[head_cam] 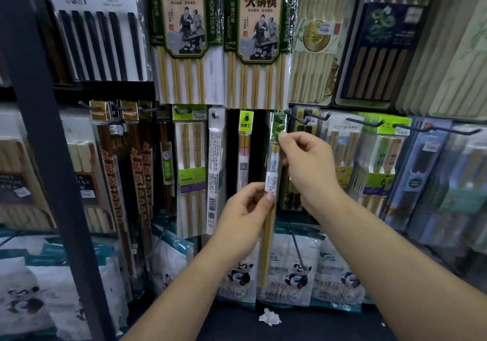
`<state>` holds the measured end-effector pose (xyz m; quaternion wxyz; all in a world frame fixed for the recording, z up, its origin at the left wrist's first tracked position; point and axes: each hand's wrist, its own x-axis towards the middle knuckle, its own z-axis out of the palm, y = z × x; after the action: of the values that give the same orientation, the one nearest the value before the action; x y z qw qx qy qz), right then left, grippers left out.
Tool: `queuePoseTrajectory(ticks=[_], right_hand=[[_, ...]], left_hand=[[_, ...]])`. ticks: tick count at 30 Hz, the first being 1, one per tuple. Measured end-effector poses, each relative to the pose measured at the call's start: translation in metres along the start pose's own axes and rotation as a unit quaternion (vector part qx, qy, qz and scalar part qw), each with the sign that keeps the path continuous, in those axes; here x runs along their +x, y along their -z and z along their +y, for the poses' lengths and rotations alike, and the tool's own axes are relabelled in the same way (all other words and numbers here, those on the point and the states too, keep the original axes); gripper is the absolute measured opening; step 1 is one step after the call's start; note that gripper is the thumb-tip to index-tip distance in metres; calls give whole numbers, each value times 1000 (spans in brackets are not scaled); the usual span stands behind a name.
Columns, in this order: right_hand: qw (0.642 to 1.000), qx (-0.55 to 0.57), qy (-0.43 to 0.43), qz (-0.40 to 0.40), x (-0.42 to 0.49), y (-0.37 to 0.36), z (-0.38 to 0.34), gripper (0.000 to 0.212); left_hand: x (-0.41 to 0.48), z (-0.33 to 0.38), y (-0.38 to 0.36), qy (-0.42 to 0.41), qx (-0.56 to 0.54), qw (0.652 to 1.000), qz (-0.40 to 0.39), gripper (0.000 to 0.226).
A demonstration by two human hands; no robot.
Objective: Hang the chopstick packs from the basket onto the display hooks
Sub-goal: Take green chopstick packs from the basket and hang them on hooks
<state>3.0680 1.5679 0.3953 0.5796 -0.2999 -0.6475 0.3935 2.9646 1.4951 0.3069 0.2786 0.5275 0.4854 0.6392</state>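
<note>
Right hand (308, 161) pinches the green header of a chopstick pack (267, 248); left hand (245, 209) pinches its middle, holding it upright just beside a hook (297, 118). If the hole misses the tip, the header may crumple.

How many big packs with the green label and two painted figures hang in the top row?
2. The left pack hangs at the top centre; the right pack hangs beside it, on its right. Others may be hidden behind them.
</note>
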Motion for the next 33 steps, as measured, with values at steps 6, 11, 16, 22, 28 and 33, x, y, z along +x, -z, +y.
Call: queuePoseTrajectory(ticks=[6,11,16,22,28,33], right_hand=[[999,-19,22,27,13,0,0,28],[999,-2,15,40,22,-4,-1,30],[999,15,-5,45,26,-6,-1,32],[999,10,-14,49,28,-5,5,35],[998,-52,34,31,22,8,26,23],[994,-78,74,16,10,18,55,9]], left_hand=[[13,4,-2,-8,66,998,-1,16],[17,8,-4,-20,54,998,8,13],[19,9,-5,-30,48,998,21,20],[19,8,-5,-25,68,997,30,18],[24,7,7,-54,267,962,25,7],[37,17,9,-100,283,952,66,30]])
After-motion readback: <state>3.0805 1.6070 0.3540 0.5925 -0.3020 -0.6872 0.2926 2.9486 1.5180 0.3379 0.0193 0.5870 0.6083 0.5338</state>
